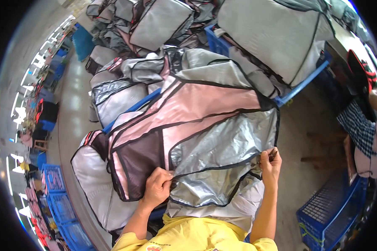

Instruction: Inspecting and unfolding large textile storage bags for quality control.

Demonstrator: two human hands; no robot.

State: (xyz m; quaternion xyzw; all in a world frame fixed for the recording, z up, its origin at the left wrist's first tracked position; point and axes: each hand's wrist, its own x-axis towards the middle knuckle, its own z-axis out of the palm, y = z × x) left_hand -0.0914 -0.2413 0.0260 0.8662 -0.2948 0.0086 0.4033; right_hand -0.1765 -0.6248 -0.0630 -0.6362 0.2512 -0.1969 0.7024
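Observation:
Across my lap lies an unfinished insulated bag (213,144), with pink fabric, a dark mesh panel, crinkled silver lining and black bound edges. My left hand (158,186) is closed in a pinch on the black binding, near the lower corner of the mesh panel (144,154). My right hand (271,165) is closed at the other end of the same bound edge. Between its thumb and fingers sits a small dark metal tool (273,154) that looks like thread snips, mostly hidden by the fingers. The binding runs fairly straight between both hands.
Blue plastic crates (299,85) heaped with grey and silver bag pieces (163,25) stand in front of me. Another grey bag piece (98,184) hangs at my left. A blue basket (326,213) stands on the floor at right, and stacked blue crates (63,205) line the left.

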